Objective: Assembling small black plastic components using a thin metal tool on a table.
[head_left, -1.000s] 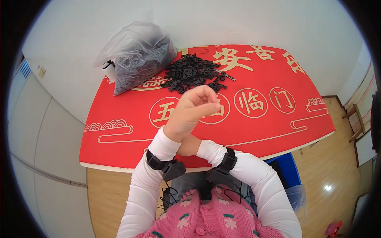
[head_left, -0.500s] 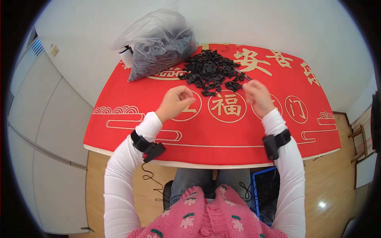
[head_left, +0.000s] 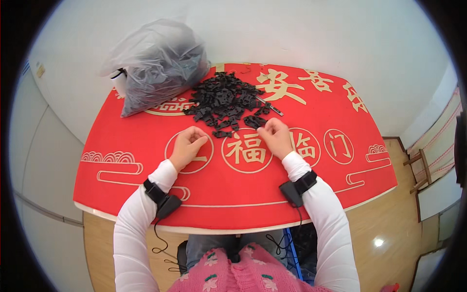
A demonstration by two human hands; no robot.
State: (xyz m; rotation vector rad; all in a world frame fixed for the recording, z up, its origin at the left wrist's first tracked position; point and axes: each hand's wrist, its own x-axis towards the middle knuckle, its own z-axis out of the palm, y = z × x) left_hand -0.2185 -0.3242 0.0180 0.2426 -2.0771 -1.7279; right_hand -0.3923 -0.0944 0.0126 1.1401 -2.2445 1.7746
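Dozens of small black plastic parts (head_left: 221,100) lie heaped toward the far side of the red tabletop (head_left: 233,192). At the heap's near right edge, the right hand (head_left: 278,141) has thumb and fingertips drawn together at a black part (head_left: 253,121); whether they grip it, I cannot tell. Pinching its outer end and lifting straight up would probably avoid dragging interlocked neighbours along. A slim silver tool (head_left: 275,110) lies just beyond, best left unbumped. The left hand (head_left: 186,149), near the heap, is loosely curled, nothing visible in it; it seems well placed to steady the pile. Farther left slumps a translucent plastic bag (head_left: 163,73).
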